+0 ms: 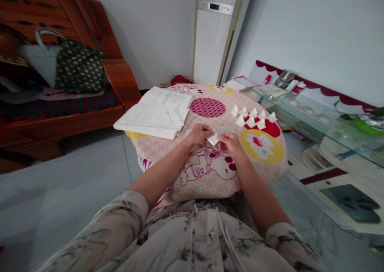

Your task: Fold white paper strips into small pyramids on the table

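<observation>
A small folded white paper piece (pixel 213 139) is pinched between my two hands, above the middle of the round table. My left hand (pixel 200 133) grips its left side with thumb and fingers. On the opposite side, my right hand (pixel 230 142) holds the right edge, its fingers curled beneath. Several finished-looking folded paper shapes (pixel 251 122) with pointed tops stand in two rows to the right of my hands. Left of my hands lies a thick stack of printed paper sheets (pixel 153 112).
A patterned cloth (pixel 207 106) covers the table. A glass-topped stand (pixel 315 124) carrying cups and small items adjoins on the right. Booklets (pixel 240 83) lie at the table's far edge. A wooden bench (pixel 114 76) with bags (pixel 79 66) is at left; a tall white air conditioner (pixel 213 40) stands behind.
</observation>
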A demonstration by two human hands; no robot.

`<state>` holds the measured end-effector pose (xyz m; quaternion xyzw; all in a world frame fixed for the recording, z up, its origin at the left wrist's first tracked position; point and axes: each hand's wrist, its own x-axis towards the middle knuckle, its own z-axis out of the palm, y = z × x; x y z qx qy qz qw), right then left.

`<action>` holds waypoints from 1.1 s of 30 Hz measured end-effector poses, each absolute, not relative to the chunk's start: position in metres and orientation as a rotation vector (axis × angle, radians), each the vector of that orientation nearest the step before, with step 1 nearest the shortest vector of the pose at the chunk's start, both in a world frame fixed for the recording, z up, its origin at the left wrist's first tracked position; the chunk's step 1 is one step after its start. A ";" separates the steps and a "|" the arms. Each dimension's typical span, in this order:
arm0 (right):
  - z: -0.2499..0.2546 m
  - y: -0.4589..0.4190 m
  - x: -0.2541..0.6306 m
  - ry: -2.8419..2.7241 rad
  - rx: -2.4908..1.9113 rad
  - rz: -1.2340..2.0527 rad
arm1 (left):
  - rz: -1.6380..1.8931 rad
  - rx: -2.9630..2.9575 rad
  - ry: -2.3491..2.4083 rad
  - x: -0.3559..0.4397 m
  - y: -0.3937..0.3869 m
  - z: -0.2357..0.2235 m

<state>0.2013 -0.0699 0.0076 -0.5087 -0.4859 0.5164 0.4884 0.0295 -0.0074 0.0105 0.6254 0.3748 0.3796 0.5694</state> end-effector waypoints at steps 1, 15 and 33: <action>0.008 -0.070 0.201 -1.189 -1.226 1.266 | 0.879 1.465 0.865 0.029 -0.008 0.011; 0.004 -0.067 0.202 -1.174 -1.202 1.158 | 0.716 1.489 0.825 0.029 -0.011 0.013; 0.002 -0.063 0.201 -1.115 -1.208 1.049 | 0.763 1.497 0.812 0.031 -0.017 0.014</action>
